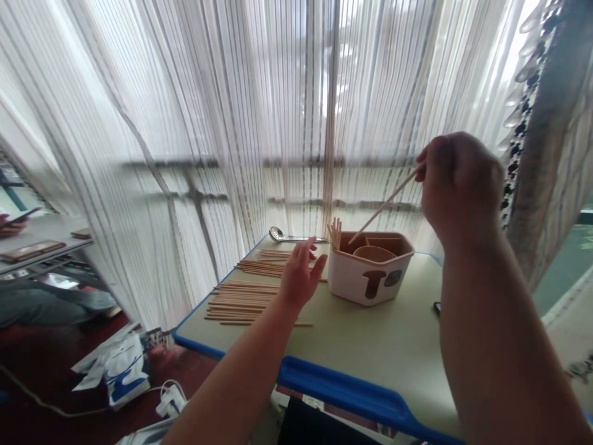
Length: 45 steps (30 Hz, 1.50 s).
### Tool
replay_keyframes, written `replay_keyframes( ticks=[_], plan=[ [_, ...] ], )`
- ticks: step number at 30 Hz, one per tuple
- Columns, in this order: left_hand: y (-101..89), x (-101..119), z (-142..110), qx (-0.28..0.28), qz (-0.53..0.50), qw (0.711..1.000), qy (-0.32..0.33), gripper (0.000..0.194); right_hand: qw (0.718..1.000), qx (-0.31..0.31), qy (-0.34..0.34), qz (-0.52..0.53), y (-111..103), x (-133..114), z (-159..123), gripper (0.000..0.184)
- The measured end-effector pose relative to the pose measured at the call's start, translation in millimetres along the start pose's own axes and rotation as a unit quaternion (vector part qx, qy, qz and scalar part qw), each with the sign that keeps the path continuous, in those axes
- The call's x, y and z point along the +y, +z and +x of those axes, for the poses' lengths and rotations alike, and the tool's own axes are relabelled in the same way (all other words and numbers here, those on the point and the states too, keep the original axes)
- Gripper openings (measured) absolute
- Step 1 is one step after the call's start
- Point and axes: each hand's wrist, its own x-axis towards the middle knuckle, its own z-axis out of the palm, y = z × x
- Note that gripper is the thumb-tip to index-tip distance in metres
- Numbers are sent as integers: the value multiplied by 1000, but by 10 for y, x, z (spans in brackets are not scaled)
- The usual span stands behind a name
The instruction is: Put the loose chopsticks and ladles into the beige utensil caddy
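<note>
My right hand [458, 179] is raised on the right, closed on the upper end of a wooden chopstick [388, 201]. The chopstick slants down to the left, its lower tip at the opening of a white and brown utensil holder [359, 278]. Several chopsticks [335, 233] stand in the holder's left compartment. Just left of the holder is my left hand [302, 272], fingers apart and holding nothing visible. It is over or beside loose chopsticks [245, 298] lying in rows on the table; my forearm hides part of them. A metal slotted spoon [278, 235] lies behind.
The table [370, 346] has a blue edge. A sheer curtain [231, 123] hangs behind it. A small dark object [437, 307] lies by my right forearm. On the left, a person's hand [7, 228] holds a phone; a power strip [171, 400] and papers are on the floor.
</note>
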Motion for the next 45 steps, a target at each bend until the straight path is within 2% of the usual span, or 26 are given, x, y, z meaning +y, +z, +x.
replay_keyframes(
  ticks=[3, 5, 9, 12, 19, 21, 25, 28, 31, 35, 39, 45],
  plan=[
    [-15, 8, -11, -17, 9, 1000, -7, 31, 999, -52, -9, -3, 148, 41, -7, 34],
    [-22, 9, -15, -25, 12, 1000, -14, 30, 993, -120, -11, 7, 262, 71, -22, 32],
    [-31, 12, -17, -73, 19, 997, -25, 27, 958, -285, -18, -1, 433, 96, -71, 33],
    [-32, 12, -19, -97, 21, 995, -31, 26, 933, -354, -47, -37, 510, 84, -113, 28],
    [6, -4, -18, -95, 13, 995, -31, 21, 912, -407, -37, -37, 611, 60, -182, 26],
    [10, 0, -19, -98, 13, 995, -32, 21, 910, -412, -19, -39, 652, 90, -209, 38],
    [3, 10, -31, -112, 16, 993, -39, 22, 893, -447, 28, -42, 786, 160, -294, 75],
    [-7, 19, -36, -126, 29, 991, -37, 19, 880, -471, 17, -58, 872, 168, -361, 83],
    [-27, 31, -30, -177, 90, 979, -55, 22, 869, -488, -13, -82, 895, 148, -403, 68],
    [-57, 43, -13, -271, 216, 928, -139, 40, 854, -516, -24, -60, 890, 146, -412, 43],
    [-60, 30, -18, -313, 267, 891, -194, 44, 870, -487, -15, -70, 930, 159, -400, 40],
    [-34, -13, -71, -365, 297, 857, -209, 34, 870, -487, -3, -77, 943, 84, -390, 37]
  ],
)
